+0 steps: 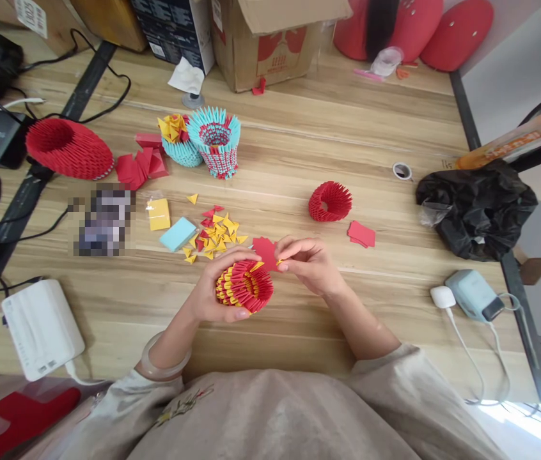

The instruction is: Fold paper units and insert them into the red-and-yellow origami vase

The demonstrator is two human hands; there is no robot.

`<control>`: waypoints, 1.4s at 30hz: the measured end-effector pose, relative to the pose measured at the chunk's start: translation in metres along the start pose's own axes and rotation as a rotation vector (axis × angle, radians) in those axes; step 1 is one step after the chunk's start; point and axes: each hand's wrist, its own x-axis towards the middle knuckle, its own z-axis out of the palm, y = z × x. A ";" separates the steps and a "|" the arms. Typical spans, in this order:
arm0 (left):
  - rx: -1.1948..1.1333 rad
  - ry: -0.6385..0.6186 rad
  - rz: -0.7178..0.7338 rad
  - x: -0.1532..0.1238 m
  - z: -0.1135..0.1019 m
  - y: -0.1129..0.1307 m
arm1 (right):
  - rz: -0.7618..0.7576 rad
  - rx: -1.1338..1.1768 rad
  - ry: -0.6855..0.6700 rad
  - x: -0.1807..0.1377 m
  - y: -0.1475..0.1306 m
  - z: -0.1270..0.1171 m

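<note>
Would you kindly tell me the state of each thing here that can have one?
left hand: shut on red-and-yellow paper bowl, tilted
right hand: pinching yellow piece by the bowl's rim
cardboard box: flap open
red ring: upright, untouched
teal vase: upright
black bag: crumpled

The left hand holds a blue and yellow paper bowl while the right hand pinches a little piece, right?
No. The head view shows the paper bowl in the left hand is red and yellow, not blue and yellow. The right hand does pinch a little piece.
</note>
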 end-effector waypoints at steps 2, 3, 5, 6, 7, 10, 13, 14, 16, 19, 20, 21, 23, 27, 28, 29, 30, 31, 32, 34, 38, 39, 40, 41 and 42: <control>-0.037 0.020 -0.020 -0.001 0.002 -0.001 | -0.009 -0.024 -0.014 0.000 0.000 -0.002; -0.065 0.034 -0.034 -0.001 0.002 -0.001 | -0.007 -0.032 -0.020 0.000 -0.001 -0.002; -0.116 0.046 -0.052 -0.002 0.003 -0.001 | -0.003 -0.049 -0.025 -0.001 -0.001 -0.003; -0.129 0.043 -0.047 -0.002 0.003 -0.001 | -0.003 -0.055 -0.023 -0.001 -0.002 -0.003; -0.130 0.036 -0.036 -0.002 0.003 -0.001 | -0.002 -0.058 -0.024 -0.001 -0.002 -0.003; -0.078 0.037 0.020 -0.001 0.003 -0.002 | 0.027 -0.044 -0.054 0.000 -0.002 -0.004; -0.038 0.064 0.059 -0.002 0.002 -0.004 | 0.091 -0.010 -0.091 -0.001 -0.002 -0.003; -0.035 0.069 0.070 -0.002 0.002 -0.004 | 0.114 0.001 -0.092 -0.001 -0.001 -0.003; -0.033 0.073 0.096 -0.001 0.003 -0.004 | 0.161 0.016 -0.078 -0.001 0.000 -0.002; -0.033 0.075 0.125 0.000 0.004 -0.002 | 0.212 0.025 -0.038 -0.002 0.003 0.000; -0.034 0.072 0.127 0.001 0.004 -0.001 | 0.223 0.028 -0.026 -0.002 0.003 0.000; -0.034 0.068 0.127 0.001 0.004 0.000 | 0.232 0.031 -0.018 -0.002 0.004 0.000; -0.027 0.064 0.125 0.002 0.004 0.001 | 0.250 0.036 -0.007 -0.002 0.004 0.000; -0.004 0.068 0.121 0.002 0.003 0.001 | 0.277 0.049 0.001 -0.002 0.004 0.001; -0.004 0.065 0.119 0.002 0.003 0.001 | 0.287 0.059 0.004 -0.002 0.003 0.001; -0.007 0.062 0.116 0.002 0.003 0.002 | 0.295 0.070 0.006 -0.002 0.003 0.002; -0.011 0.059 0.115 0.002 0.003 0.002 | 0.301 0.080 0.007 -0.002 0.003 0.002; -0.013 0.058 0.116 0.002 0.004 0.002 | 0.304 0.087 0.004 -0.002 0.003 0.002; -0.015 0.055 0.118 0.003 0.004 0.002 | 0.303 0.088 -0.001 -0.002 0.002 0.002; -0.022 0.051 0.123 0.004 0.005 0.003 | 0.296 0.078 -0.012 -0.002 0.002 0.002; -0.034 0.050 0.114 0.004 0.005 0.003 | 0.290 0.061 -0.025 -0.002 0.000 0.001; -0.036 0.050 0.111 0.004 0.005 0.003 | 0.290 0.058 -0.029 -0.002 -0.001 0.000; -0.039 0.050 0.109 0.004 0.005 0.003 | 0.290 0.052 -0.032 -0.002 -0.001 0.000; -0.042 0.051 0.110 0.003 0.005 0.003 | 0.289 0.046 -0.034 -0.002 -0.001 -0.001; -0.042 0.053 0.112 0.003 0.005 0.002 | 0.287 0.039 -0.036 -0.002 -0.001 -0.001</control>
